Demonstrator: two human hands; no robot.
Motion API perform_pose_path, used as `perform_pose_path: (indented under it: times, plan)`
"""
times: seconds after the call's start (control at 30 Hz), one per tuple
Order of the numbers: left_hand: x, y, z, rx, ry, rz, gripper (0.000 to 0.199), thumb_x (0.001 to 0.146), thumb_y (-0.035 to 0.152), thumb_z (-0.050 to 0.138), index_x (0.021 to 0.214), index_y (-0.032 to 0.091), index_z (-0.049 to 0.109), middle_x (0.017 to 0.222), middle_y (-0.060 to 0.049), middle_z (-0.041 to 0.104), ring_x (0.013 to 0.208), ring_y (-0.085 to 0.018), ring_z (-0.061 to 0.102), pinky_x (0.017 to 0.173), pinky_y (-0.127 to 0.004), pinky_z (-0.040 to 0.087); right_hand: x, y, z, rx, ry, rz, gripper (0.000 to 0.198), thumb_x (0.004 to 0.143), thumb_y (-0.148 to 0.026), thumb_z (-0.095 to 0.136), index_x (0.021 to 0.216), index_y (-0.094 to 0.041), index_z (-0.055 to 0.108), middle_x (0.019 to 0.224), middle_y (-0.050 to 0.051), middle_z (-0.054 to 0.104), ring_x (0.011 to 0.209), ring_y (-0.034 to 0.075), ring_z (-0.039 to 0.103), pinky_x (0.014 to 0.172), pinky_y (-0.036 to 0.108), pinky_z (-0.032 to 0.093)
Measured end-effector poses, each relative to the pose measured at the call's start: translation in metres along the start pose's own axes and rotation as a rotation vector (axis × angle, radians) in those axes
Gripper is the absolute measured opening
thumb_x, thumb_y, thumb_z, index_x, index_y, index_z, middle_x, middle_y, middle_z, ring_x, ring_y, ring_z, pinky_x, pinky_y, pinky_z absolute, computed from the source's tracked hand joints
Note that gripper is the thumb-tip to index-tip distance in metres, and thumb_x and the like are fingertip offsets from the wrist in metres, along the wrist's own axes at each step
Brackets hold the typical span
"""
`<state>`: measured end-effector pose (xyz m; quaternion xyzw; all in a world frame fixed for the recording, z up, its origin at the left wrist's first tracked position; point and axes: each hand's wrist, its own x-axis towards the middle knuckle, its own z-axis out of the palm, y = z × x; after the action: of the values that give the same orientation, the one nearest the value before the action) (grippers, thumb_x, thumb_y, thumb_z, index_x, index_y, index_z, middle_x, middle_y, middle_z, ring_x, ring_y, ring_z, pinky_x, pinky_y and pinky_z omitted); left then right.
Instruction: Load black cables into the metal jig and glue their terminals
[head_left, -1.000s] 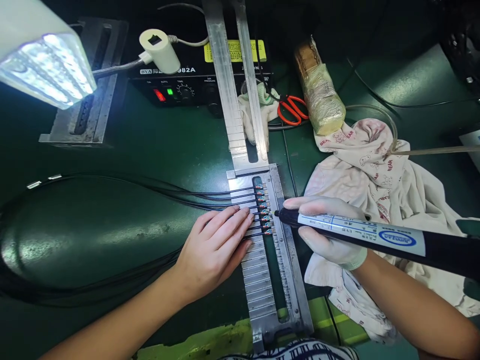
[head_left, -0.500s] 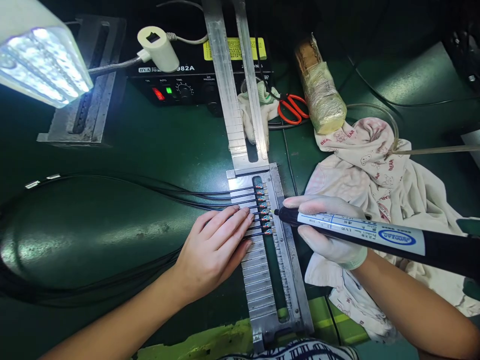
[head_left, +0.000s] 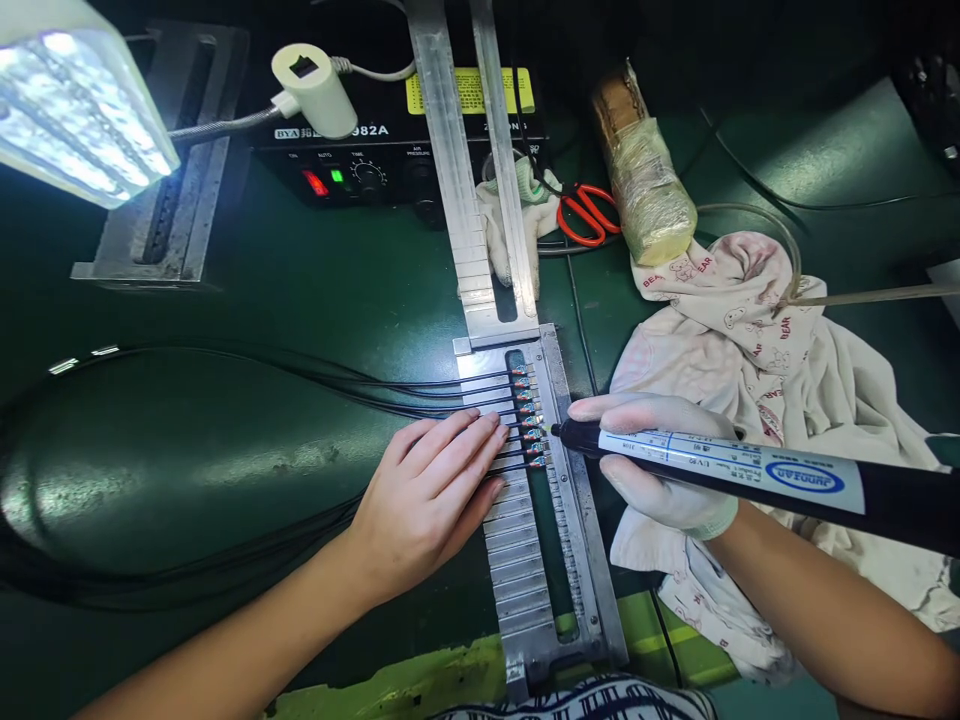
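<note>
My left hand point(head_left: 435, 480), bare, lies with outstretched fingers across several thin black cables point(head_left: 420, 386) set in the slots of a metal fixture point(head_left: 517, 560). Its thumb is partly hidden. The cable ends point(head_left: 531, 408), stripped with small coloured wires and connectors, sit in a row over the fixture's long opening. In my right hand point(head_left: 660, 470), which wears white finger covers or a cut glove, is a black glue dispensing syringe point(head_left: 750, 475) with a white and blue label. The syringe points left, its tip at the connectors near the middle of the row.
A hinged metal cover point(head_left: 442, 130) stands raised behind the fixture. Further back are a dispenser control box point(head_left: 352, 180), red-handled scissors point(head_left: 589, 215) and a plastic-wrapped block point(head_left: 649, 190). A lit lamp point(head_left: 82, 110) hangs upper left. A crumpled printed cloth point(head_left: 825, 370) lies right, beside another metal fixture point(head_left: 157, 240) at far left.
The syringe tip has moved slightly toward me along the row of connectors, with my right hand. My left hand stays on the cables. The view has shifted a little.
</note>
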<state>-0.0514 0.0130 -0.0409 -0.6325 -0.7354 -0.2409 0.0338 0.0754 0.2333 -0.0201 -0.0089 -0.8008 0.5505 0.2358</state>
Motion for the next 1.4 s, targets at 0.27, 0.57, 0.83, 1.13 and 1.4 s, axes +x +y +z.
perform_pose_path:
  times: [0.27, 0.57, 0.83, 1.13, 1.4]
  plan:
    - [0.0004, 0.0009, -0.0009, -0.003, 0.0, -0.003, 0.04, 0.091, 0.015, 0.065, 0.128, 0.006, 0.056, 0.127, -0.015, 0.066, 0.12, -0.029, 0.059, 0.095, -0.042, 0.046, -0.001, -0.0003, -0.0007, 0.009, 0.004, 0.02, 0.026, 0.078, -0.009, 0.069, 0.101, -0.019, 0.064, 0.107, 0.007, 0.072, 0.099, 0.02, 0.072, 0.088, 0.029, 0.062]
    - [0.0003, 0.0006, -0.0013, -0.005, 0.003, -0.003, 0.041, 0.09, 0.014, 0.065, 0.128, 0.005, 0.056, 0.127, -0.016, 0.065, 0.119, -0.029, 0.059, 0.095, -0.042, 0.046, -0.0009, -0.0006, 0.0003, 0.028, 0.02, 0.041, 0.027, 0.077, -0.007, 0.069, 0.1, -0.019, 0.064, 0.106, 0.006, 0.072, 0.099, 0.019, 0.072, 0.089, 0.028, 0.061]
    - [0.0012, 0.0007, 0.0001, -0.005, 0.004, -0.007, 0.04, 0.09, 0.015, 0.064, 0.129, 0.006, 0.055, 0.126, -0.016, 0.066, 0.119, -0.028, 0.06, 0.096, -0.041, 0.046, 0.0014, -0.0024, -0.0007, 0.002, 0.021, 0.039, 0.023, 0.079, -0.01, 0.069, 0.1, -0.018, 0.064, 0.106, 0.008, 0.072, 0.099, 0.02, 0.072, 0.088, 0.029, 0.062]
    - [0.0, 0.0008, -0.001, -0.007, 0.002, -0.002, 0.041, 0.09, 0.014, 0.065, 0.128, 0.005, 0.056, 0.127, -0.016, 0.065, 0.119, -0.03, 0.059, 0.095, -0.043, 0.046, -0.0009, -0.0013, 0.0014, -0.026, 0.052, 0.082, 0.022, 0.079, -0.011, 0.07, 0.099, -0.019, 0.064, 0.107, 0.007, 0.072, 0.099, 0.021, 0.072, 0.089, 0.031, 0.062]
    - [0.0008, 0.0001, -0.0002, -0.004, -0.004, -0.002, 0.041, 0.09, 0.015, 0.065, 0.129, 0.005, 0.056, 0.128, -0.016, 0.065, 0.119, -0.03, 0.059, 0.095, -0.043, 0.046, 0.0005, -0.0026, 0.0007, -0.044, 0.042, 0.038, 0.021, 0.078, -0.01, 0.07, 0.097, -0.018, 0.064, 0.104, 0.008, 0.072, 0.097, 0.02, 0.072, 0.088, 0.027, 0.061]
